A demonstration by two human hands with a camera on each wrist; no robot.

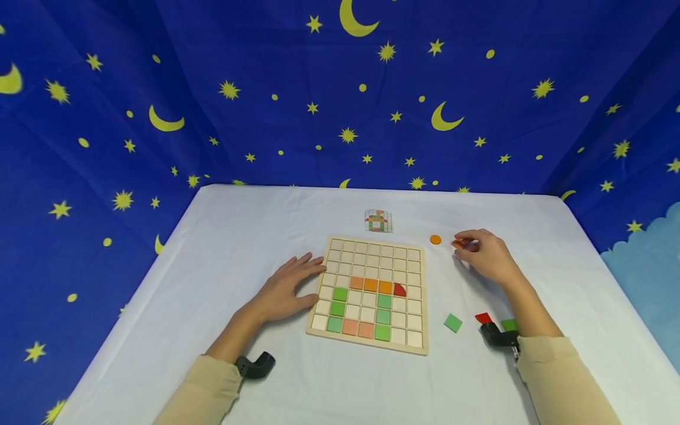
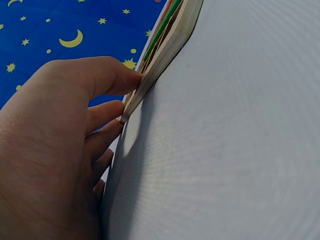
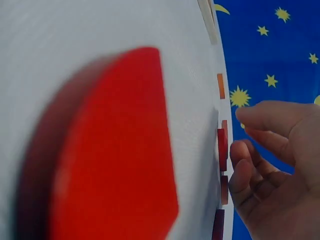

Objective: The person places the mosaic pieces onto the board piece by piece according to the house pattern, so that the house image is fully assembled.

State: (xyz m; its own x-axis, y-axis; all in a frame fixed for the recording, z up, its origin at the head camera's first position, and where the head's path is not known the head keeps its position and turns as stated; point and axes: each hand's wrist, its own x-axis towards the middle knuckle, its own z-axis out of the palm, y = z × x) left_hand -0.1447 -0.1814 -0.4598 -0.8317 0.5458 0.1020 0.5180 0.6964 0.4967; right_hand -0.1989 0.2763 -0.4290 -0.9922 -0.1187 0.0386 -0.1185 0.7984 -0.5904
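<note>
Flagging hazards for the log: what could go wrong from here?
1. The black device on the right wrist sits close to a red piece and a green tile; drawing back might sweep them aside.
2. The left hand touches the edge of the board, so a push could jostle the laid tiles.
3. The right hand is near the orange disc and might knock it.

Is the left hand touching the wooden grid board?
Touching: the left wrist view shows the left hand with its thumb tip against the edge of the wooden grid board.
</note>
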